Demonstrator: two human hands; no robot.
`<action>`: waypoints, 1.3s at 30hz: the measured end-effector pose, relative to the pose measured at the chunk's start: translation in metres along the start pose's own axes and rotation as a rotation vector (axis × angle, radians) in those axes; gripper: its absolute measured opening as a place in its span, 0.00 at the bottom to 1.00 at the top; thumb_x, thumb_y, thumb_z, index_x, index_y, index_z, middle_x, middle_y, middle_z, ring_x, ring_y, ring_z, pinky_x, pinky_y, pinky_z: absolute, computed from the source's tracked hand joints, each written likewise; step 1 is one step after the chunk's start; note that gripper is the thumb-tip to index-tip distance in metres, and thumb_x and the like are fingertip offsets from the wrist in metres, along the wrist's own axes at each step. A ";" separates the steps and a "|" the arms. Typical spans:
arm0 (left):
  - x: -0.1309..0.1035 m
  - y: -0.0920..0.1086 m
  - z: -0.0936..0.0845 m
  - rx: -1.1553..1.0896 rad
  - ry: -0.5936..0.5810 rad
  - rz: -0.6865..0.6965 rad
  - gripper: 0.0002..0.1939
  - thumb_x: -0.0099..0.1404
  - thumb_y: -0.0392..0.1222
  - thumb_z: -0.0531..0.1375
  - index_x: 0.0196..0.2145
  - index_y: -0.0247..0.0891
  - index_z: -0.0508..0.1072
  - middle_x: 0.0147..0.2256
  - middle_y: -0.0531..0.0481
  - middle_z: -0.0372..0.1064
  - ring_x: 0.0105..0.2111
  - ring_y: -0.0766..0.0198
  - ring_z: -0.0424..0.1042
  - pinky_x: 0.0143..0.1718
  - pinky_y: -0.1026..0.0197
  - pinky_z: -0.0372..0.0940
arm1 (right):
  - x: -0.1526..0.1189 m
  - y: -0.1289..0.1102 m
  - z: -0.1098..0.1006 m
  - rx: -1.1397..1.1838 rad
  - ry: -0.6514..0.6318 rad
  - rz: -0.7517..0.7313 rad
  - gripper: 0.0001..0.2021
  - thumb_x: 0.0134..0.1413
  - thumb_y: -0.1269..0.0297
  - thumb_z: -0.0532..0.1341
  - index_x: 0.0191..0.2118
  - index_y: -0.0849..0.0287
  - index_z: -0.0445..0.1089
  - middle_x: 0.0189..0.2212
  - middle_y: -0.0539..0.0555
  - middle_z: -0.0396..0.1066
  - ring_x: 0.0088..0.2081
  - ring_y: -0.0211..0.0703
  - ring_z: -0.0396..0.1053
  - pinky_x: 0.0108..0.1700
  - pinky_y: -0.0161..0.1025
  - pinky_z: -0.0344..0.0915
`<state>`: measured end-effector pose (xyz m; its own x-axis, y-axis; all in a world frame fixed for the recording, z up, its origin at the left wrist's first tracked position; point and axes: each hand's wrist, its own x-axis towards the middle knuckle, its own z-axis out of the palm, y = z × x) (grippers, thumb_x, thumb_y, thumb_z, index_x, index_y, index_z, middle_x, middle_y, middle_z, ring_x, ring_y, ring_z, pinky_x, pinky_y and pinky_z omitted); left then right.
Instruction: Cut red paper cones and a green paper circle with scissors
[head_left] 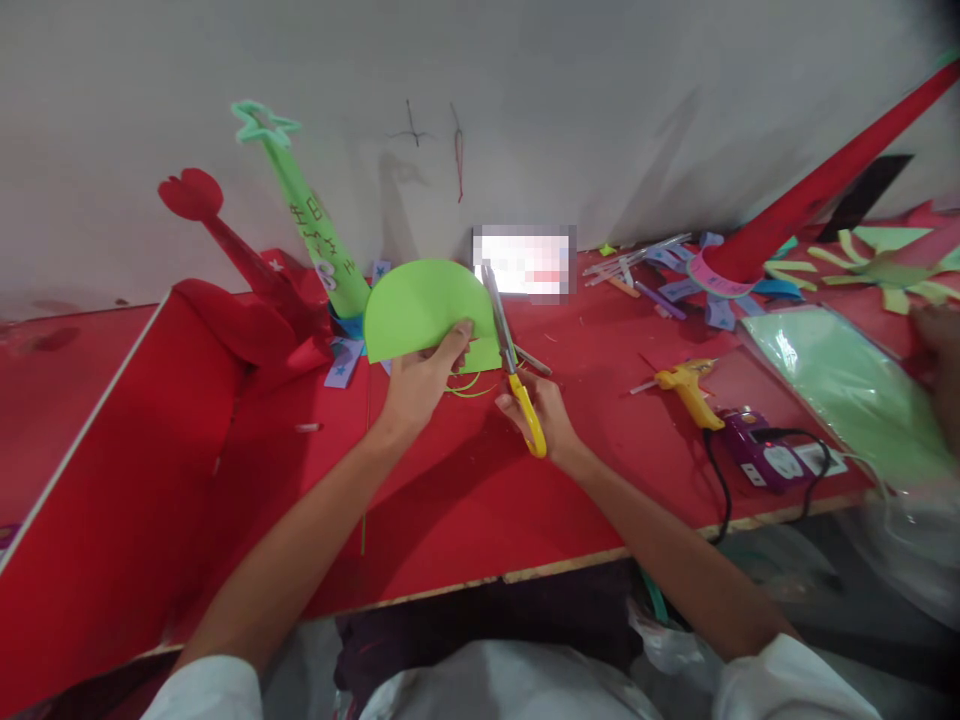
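Note:
My left hand (427, 375) grips a bright green paper sheet (427, 300) with a rounded top edge, its thumb lying on the front face. My right hand (546, 405) is closed around the yellow handles of a pair of scissors (504, 325). The blades point up and away, along the right edge of the green paper; whether they are parted I cannot tell. Thin green paper strips (466, 384) lie under the sheet, between my hands. Behind the paper's left side stands a green paper cone (319, 230) with a star-shaped top and dark writing.
Red paper shapes (247, 260) and a raised red panel (127, 470) are at left. A bright phone-like screen (523, 262) leans at the wall. Rightward are a yellow glue gun (688, 388), a purple power strip (765, 450), a red cone (817, 190), plastic-wrapped green sheets (847, 380) and another person's hand (937, 335).

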<state>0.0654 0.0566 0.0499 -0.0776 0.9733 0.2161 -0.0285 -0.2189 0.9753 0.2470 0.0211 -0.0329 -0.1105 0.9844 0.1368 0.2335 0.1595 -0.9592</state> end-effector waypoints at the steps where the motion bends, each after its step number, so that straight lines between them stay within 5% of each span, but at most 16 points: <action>1: 0.001 -0.001 0.000 -0.008 0.004 0.005 0.26 0.59 0.63 0.75 0.23 0.41 0.71 0.21 0.54 0.68 0.22 0.68 0.66 0.25 0.62 0.67 | 0.000 0.003 0.002 0.040 -0.008 0.000 0.33 0.56 0.25 0.67 0.31 0.53 0.61 0.24 0.44 0.55 0.26 0.37 0.51 0.29 0.38 0.50; 8: 0.002 0.003 -0.001 0.010 0.017 0.034 0.27 0.59 0.61 0.75 0.22 0.42 0.69 0.21 0.54 0.66 0.21 0.68 0.64 0.23 0.63 0.63 | 0.004 0.013 0.018 0.270 -0.012 0.025 0.35 0.55 0.21 0.63 0.43 0.50 0.62 0.34 0.48 0.62 0.31 0.40 0.60 0.36 0.40 0.65; 13: 0.002 0.007 -0.002 0.040 0.019 0.057 0.29 0.59 0.63 0.75 0.21 0.42 0.68 0.20 0.54 0.64 0.21 0.68 0.62 0.22 0.62 0.61 | 0.002 0.013 0.014 0.292 -0.028 0.025 0.33 0.56 0.24 0.66 0.41 0.51 0.62 0.33 0.47 0.61 0.30 0.38 0.59 0.33 0.38 0.61; 21: 0.003 0.005 -0.003 0.029 -0.014 0.099 0.26 0.60 0.60 0.77 0.26 0.43 0.67 0.21 0.56 0.61 0.26 0.63 0.70 0.30 0.59 0.72 | 0.001 0.021 0.011 0.274 -0.008 0.035 0.31 0.57 0.26 0.67 0.42 0.51 0.66 0.32 0.47 0.60 0.34 0.42 0.64 0.34 0.38 0.62; 30: 0.001 0.006 -0.002 0.077 -0.001 0.091 0.25 0.59 0.60 0.76 0.26 0.43 0.68 0.22 0.54 0.63 0.27 0.61 0.71 0.31 0.58 0.72 | 0.002 0.011 0.009 0.223 -0.001 0.015 0.35 0.52 0.23 0.68 0.36 0.52 0.62 0.30 0.46 0.58 0.31 0.39 0.57 0.33 0.38 0.57; 39: 0.003 0.004 -0.004 0.076 -0.006 0.092 0.23 0.62 0.56 0.74 0.26 0.43 0.65 0.22 0.53 0.64 0.29 0.61 0.73 0.33 0.58 0.75 | 0.002 0.008 0.002 0.083 -0.026 -0.002 0.30 0.59 0.28 0.65 0.34 0.52 0.60 0.28 0.46 0.57 0.30 0.39 0.55 0.32 0.39 0.54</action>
<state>0.0613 0.0585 0.0542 -0.0699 0.9498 0.3050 0.0544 -0.3017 0.9519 0.2471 0.0237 -0.0404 -0.1366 0.9816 0.1336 0.1520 0.1540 -0.9763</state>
